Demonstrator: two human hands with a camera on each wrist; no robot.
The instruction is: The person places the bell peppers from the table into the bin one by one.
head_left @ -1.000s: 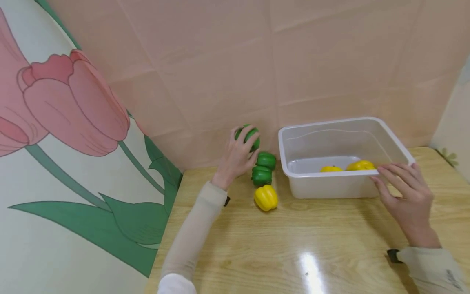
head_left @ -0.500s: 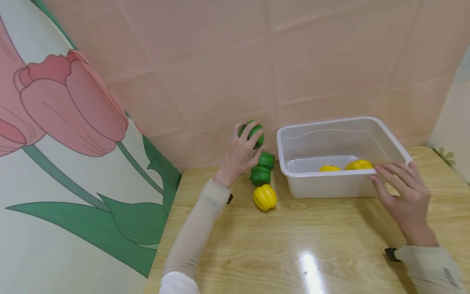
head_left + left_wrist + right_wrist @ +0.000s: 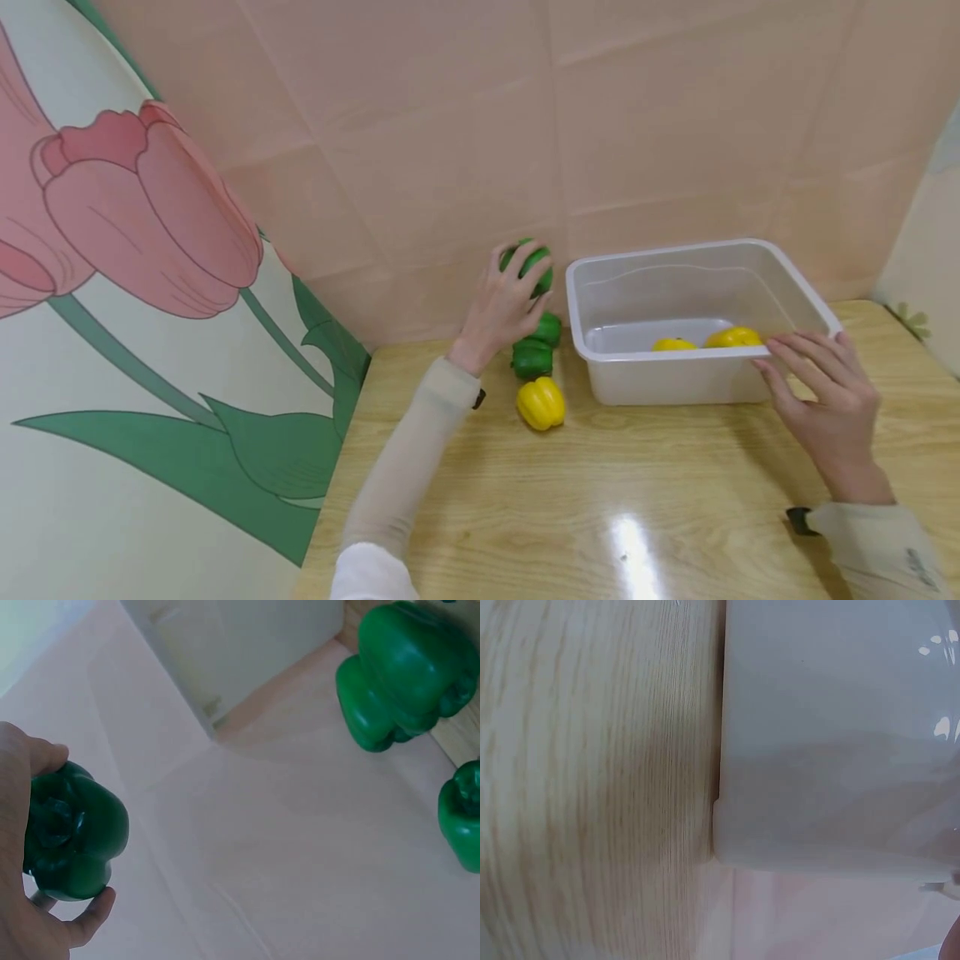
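We record two bare hands, the left hand [image 3: 501, 310] and the right hand [image 3: 828, 398], without rings or gloves. Both forearms are covered by close-fitting, thin beige fabric sleeves, the left sleeve [image 3: 408, 462] and the right sleeve [image 3: 873, 540], each ending at the wrist. A small black strap fitting sits at the left wrist [image 3: 477, 398] and another at the right wrist [image 3: 801, 520]. Faint grey lettering marks the right sleeve; we cannot read it.

Left hand [image 3: 504, 310] raised, fingers curled in grip, right hand [image 3: 825, 400] extended, fingers straight
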